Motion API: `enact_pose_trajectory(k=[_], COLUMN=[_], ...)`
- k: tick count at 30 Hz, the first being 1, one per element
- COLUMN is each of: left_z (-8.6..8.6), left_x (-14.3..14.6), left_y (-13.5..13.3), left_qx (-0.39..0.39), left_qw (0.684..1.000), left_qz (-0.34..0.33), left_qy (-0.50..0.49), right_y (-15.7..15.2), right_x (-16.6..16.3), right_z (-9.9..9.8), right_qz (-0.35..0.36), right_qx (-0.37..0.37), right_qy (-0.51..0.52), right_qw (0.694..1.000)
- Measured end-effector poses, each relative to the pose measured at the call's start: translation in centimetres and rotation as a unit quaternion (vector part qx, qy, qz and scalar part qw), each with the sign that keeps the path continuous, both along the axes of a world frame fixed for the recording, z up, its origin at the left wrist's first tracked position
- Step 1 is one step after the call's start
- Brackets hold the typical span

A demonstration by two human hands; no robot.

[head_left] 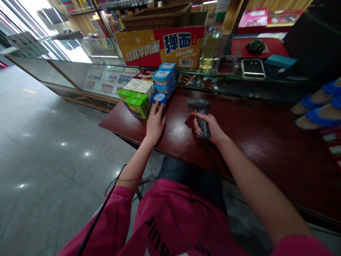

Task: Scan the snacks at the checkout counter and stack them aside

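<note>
At a dark wooden counter [247,128], a person's right hand [209,127] is wrapped around the handle of a black scanner [199,104] above the surface. The left hand [155,124] reaches its outstretched fingers to a small blue-lidded tub [159,97], grip unclear, beside green boxes [136,105] and stacked tubs [161,75].

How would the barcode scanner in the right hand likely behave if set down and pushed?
The barcode scanner would probably stay rigid, as its body looks like hard moulded plastic. Stood upright on its handle, it would likely tip when pushed, since the wide head overhangs it. The cord trailing from the handle's base may drag or tug.
</note>
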State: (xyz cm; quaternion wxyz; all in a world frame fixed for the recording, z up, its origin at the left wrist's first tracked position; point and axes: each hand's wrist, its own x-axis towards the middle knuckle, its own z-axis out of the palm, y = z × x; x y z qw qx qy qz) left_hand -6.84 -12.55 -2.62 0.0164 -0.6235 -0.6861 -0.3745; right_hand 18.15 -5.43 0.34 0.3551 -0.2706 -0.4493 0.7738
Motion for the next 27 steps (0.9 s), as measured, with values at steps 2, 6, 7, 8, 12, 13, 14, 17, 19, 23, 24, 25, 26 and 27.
enact_pose_trajectory(k=[2, 6, 7, 8, 12, 13, 14, 17, 19, 23, 24, 25, 26, 27], left_z=[0.1, 0.5, 0.7, 0.9, 1.7, 1.9, 2.1, 2.5, 3.1, 4.5, 4.8, 5.0, 5.2, 5.2], left_x=[-0.3, -0.1, 0.4, 1.1, 6.3, 8.1, 10.0, 16.5, 21.2, 30.8, 33.1, 35.2, 37.1, 38.9], left_y=[0.2, -0.1, -0.2, -0.3, 1.0, 1.9, 2.9, 6.9, 9.8, 14.8, 15.8, 16.7, 17.6, 18.4], left_qx=[-0.008, -0.002, 0.006, 0.017, 0.056, 0.060, 0.061, 0.064, 0.065, 0.073, 0.074, 0.072, 0.069, 0.063], left_qw=[1.000, 1.000, 1.000, 1.000, 0.998, 0.997, 0.996, 0.985, 0.970, 0.923, 0.911, 0.902, 0.896, 0.893], left_qz=[0.006, 0.015, 0.018, 0.020, -0.012, -0.036, -0.064, -0.163, -0.233, -0.375, -0.401, -0.420, -0.431, -0.434], left_qy=[-0.002, 0.007, 0.012, 0.018, 0.033, 0.031, 0.028, 0.005, -0.010, -0.042, -0.054, -0.067, -0.082, -0.100], right_y=[0.0, 0.2, 0.4, 0.6, 1.5, 1.6, 1.7, 1.2, 0.3, -2.2, -2.7, -3.2, -3.6, -3.9], right_x=[0.0, 0.8, 1.3, 2.0, 6.1, 7.5, 8.9, 13.6, 16.6, 21.3, 22.1, 22.7, 23.2, 23.5], right_z=[-0.2, -0.6, -0.8, -0.9, -1.0, -1.0, -0.9, -0.8, -0.8, -1.0, -1.0, -1.1, -1.2, -1.3], right_qz=[-0.014, -0.069, -0.089, -0.111, -0.211, -0.234, -0.257, -0.325, -0.366, -0.426, -0.440, -0.455, -0.473, -0.491], right_qx=[0.005, 0.035, 0.039, 0.040, 0.043, 0.047, 0.052, 0.064, 0.063, 0.053, 0.051, 0.048, 0.045, 0.043], right_qy=[0.004, 0.018, 0.022, 0.026, 0.035, 0.032, 0.027, 0.009, -0.002, -0.015, -0.013, -0.008, 0.000, 0.011], right_qw=[1.000, 0.997, 0.995, 0.993, 0.976, 0.971, 0.965, 0.943, 0.928, 0.903, 0.896, 0.889, 0.880, 0.870])
